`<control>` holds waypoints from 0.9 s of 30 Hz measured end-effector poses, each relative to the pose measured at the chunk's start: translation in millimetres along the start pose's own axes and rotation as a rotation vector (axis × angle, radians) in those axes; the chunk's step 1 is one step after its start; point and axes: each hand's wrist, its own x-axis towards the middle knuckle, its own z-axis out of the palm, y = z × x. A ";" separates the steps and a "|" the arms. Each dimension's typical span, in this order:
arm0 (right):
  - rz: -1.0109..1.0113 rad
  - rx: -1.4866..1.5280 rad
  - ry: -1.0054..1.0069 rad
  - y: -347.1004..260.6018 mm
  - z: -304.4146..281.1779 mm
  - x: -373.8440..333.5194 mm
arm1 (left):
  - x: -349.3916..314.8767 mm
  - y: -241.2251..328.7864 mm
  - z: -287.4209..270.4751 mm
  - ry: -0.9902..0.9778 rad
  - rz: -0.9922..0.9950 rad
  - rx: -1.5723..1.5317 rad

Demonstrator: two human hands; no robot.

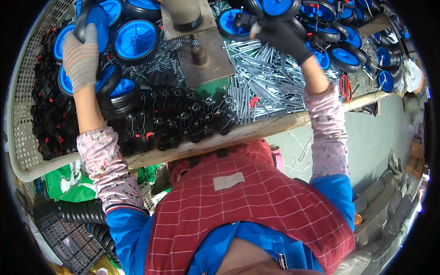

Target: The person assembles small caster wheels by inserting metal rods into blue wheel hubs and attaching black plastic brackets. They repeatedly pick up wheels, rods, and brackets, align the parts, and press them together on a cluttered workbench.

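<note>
My left hand (81, 56), in a grey knit glove, grips a blue wheel with a black tyre (94, 22) at the far left of the bench. My right hand (280, 37), in a black glove, holds another blue wheel (275, 6) at the top middle, with a black bracket part (244, 19) against it. Between the hands stands a metal press block (201, 57) with a cylinder above it. Black caster brackets (183, 121) lie in rows along the front edge. A heap of silver metal pins (266, 73) lies under my right forearm.
More blue wheels (136, 39) are piled left and right (343, 55). A pale mesh basket (23, 114) holds black parts on the left. Red-handled pliers (345, 87) lie at the right. A wooden bench edge (284, 123) runs across. Black corrugated hoses (78, 211) and crates sit below left.
</note>
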 end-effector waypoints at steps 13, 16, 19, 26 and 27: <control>0.120 -0.474 0.325 -22.7 71.8 -29.9 | -190.2 45.6 13.4 -0.800 -0.458 -1.322; 0.127 -0.540 0.218 -19.6 90.1 -24.2 | -184.0 67.9 16.0 -0.907 -0.584 -1.430; 0.135 -0.668 0.131 -21.1 95.3 -10.0 | -178.3 76.8 18.3 -0.868 -0.497 -1.320; 0.035 0.494 0.361 -99.6 76.4 -25.7 | -177.3 64.1 16.2 -0.966 -0.724 -1.547; -0.056 0.590 0.314 -113.6 80.5 -31.4 | -176.7 63.9 15.5 -0.976 -0.658 -1.543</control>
